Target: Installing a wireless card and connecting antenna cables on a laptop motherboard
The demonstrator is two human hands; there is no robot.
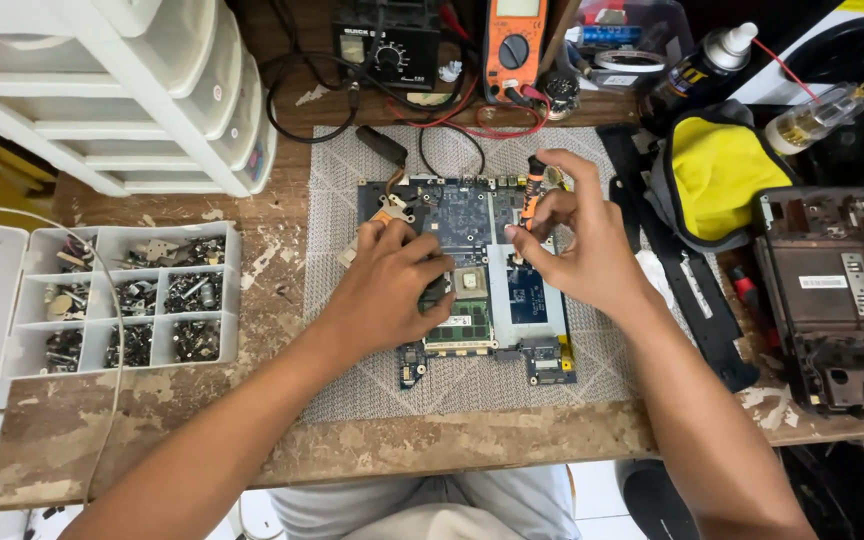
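Note:
A blue laptop motherboard (472,215) lies flat on a grey woven mat (342,190) in the middle of the bench. My left hand (387,285) rests on the board's left half, fingers curled and pressing down near a black part beside the square chip (469,280). My right hand (577,240) is over the board's right half. It grips a small screwdriver (532,195) with an orange and black handle, held upright with the tip down on the board. A green memory module (460,325) sits at the board's near edge.
A clear compartment box of screws (137,300) sits left. White drawers (152,90) stand at back left. A soldering station (387,40) and orange multimeter (515,45) are behind the mat. A yellow and grey pouch (717,170) and a stripped laptop base (837,290) lie right.

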